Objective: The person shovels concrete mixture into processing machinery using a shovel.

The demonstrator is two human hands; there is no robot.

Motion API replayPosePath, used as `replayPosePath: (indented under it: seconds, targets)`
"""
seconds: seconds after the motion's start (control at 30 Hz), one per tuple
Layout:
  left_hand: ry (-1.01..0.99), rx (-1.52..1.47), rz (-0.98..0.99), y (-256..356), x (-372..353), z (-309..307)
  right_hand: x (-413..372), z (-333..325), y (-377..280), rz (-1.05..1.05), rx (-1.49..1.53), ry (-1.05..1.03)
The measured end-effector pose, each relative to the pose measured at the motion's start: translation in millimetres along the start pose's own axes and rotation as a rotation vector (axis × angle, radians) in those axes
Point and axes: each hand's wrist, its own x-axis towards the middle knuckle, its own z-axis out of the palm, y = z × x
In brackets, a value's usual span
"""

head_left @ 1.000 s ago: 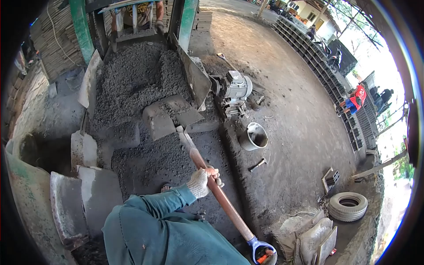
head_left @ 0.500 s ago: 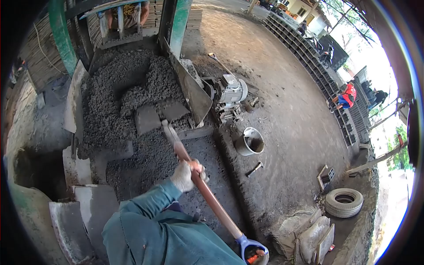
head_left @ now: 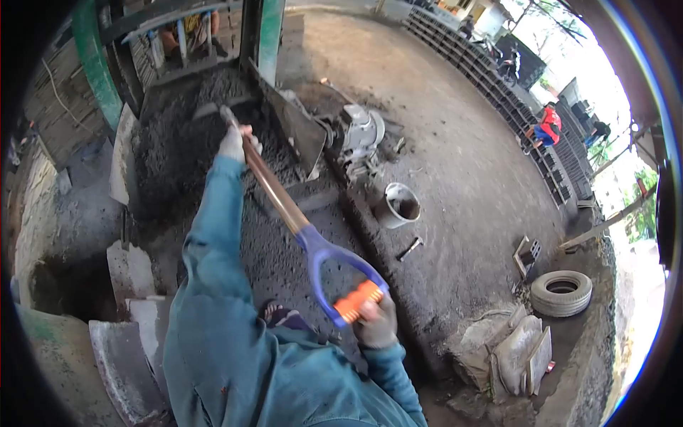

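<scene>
My gloved left hand (head_left: 237, 144) grips the lower shaft of a shovel (head_left: 277, 196), low over the dark, crumbly mix (head_left: 160, 153). At the other end, my gloved right hand (head_left: 377, 324) is wrapped round the orange grip of its blue D-shaped handle. The shovel slants from the mix toward my body. Its blade is hard to make out at the far end, partly behind my left hand. Metal side plates (head_left: 295, 128) flank the mix.
Right of the pit edge stand an electric motor (head_left: 361, 134), a bucket (head_left: 398, 206) and a hammer (head_left: 410, 249). Stiff old sacks (head_left: 509, 349) and a tyre (head_left: 561, 293) lie farther right. A person in red (head_left: 548, 127) bends by stacked blocks. Another person's hands show behind the frame.
The shovel has gone forward, deeper over the mix, and both my hands have moved forward with it. Its handle and my right hand have come up from the bottom edge into fuller view.
</scene>
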Motion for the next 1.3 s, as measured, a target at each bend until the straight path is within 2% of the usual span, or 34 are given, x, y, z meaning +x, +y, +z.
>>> replayPosePath:
  seconds: [0.03,0.07,0.1,0.13,0.17,0.2,0.23,0.27,0.3,0.37,0.4,0.47,0.5,0.57,0.6,0.7,0.8,0.93,0.97,1.03,1.07,1.1,1.13,1.17,1.2,1.27,1.3]
  targets:
    - [-0.009,-0.005,-0.021,3.8,-13.9,13.2,-20.4,0.9,-28.6,-0.007,0.138,0.102]
    - [-0.013,-0.139,-0.051,-1.9,-51.4,36.3,-37.5,-10.3,-59.2,-0.037,0.227,0.083]
    - [-0.061,-0.211,-0.140,-5.4,-89.6,57.1,-57.6,-6.2,-96.2,-0.127,0.047,0.250]
    - [-0.177,-0.245,-0.171,-24.6,-103.1,56.7,-82.4,-55.2,-93.4,-0.234,0.021,0.279]
    - [-0.234,-0.328,-0.196,-33.1,-132.9,70.9,-100.8,-99.8,-100.9,-0.351,0.082,0.216]
    - [-0.258,-0.431,-0.218,-30.6,-178.2,95.7,-117.7,-128.1,-126.9,-0.424,-0.100,0.375]
    - [-0.272,-0.505,-0.299,-41.1,-187.4,101.1,-125.7,-158.9,-149.5,-0.522,-0.357,0.401]
    - [-0.374,-0.562,-0.318,-55.6,-194.0,104.0,-133.7,-189.6,-172.0,-0.622,-0.634,0.465]
    - [-0.372,-0.655,-0.378,-66.2,-203.7,111.1,-141.3,-218.3,-195.0,-0.721,-0.880,0.555]
    - [-0.333,-0.795,-0.450,-86.1,-228.1,125.5,-122.6,-212.8,-242.7,-0.892,-0.996,0.370]
    - [-0.332,-0.776,-0.493,-89.4,-249.5,133.6,-109.6,-241.7,-251.6,-1.165,-1.044,0.531]
    - [-0.583,-0.686,-0.359,-116.1,-274.7,133.2,-105.5,-187.6,-307.7,-1.439,-1.282,0.515]
    - [-0.659,-0.639,-0.281,-126.8,-286.2,132.8,-102.9,-179.0,-327.8,-1.481,-1.223,0.736]
    - [-0.784,-0.549,-0.143,-147.0,-296.0,130.1,-93.1,-215.0,-395.2,-1.743,-1.055,0.615]
    - [-0.835,-0.532,-0.146,-146.2,-307.6,127.9,-84.5,-203.5,-425.6,-1.790,-1.057,0.587]
    - [-0.879,-0.473,-0.023,-146.8,-323.7,120.5,-47.8,-141.6,-471.0,-1.744,-1.249,0.530]
    - [-0.870,-0.400,0.070,-123.7,-326.3,104.2,-6.6,-59.6,-477.1,-1.710,-1.370,0.414]
    - [-0.847,-0.422,0.162,-77.6,-306.3,70.2,38.1,63.0,-441.3,-1.713,-1.435,0.199]
    - [-0.650,-0.459,0.168,-76.8,-285.7,58.6,43.8,92.9,-424.6,-1.719,-1.438,0.137]
    - [-0.649,-0.551,0.296,-39.1,-248.7,38.5,49.9,149.2,-389.4,-1.736,-1.428,-0.004]
    - [-0.583,-0.665,0.263,-17.7,-230.0,28.4,51.1,175.6,-368.3,-1.739,-1.411,-0.080]
    - [-0.413,-0.828,0.131,16.9,-223.2,24.3,49.6,197.3,-345.7,-1.744,-1.386,-0.146]
    - [-0.447,-0.737,0.281,30.5,-188.0,7.1,48.9,213.8,-323.8,-1.742,-1.363,-0.210]
    - [-0.368,-0.749,0.294,44.2,-159.5,-8.0,47.9,225.6,-302.1,-1.742,-1.330,-0.249]
    - [-0.498,-0.783,0.296,54.6,-135.0,-23.7,47.8,231.7,-279.8,-1.736,-1.298,-0.256]
    - [-0.510,-0.786,0.224,54.8,-79.0,-56.4,55.4,228.2,-236.2,-1.702,-1.249,-0.180]
    - [-0.503,-0.767,0.169,49.2,-51.7,-72.0,64.0,216.6,-216.4,-1.620,-1.291,0.005]
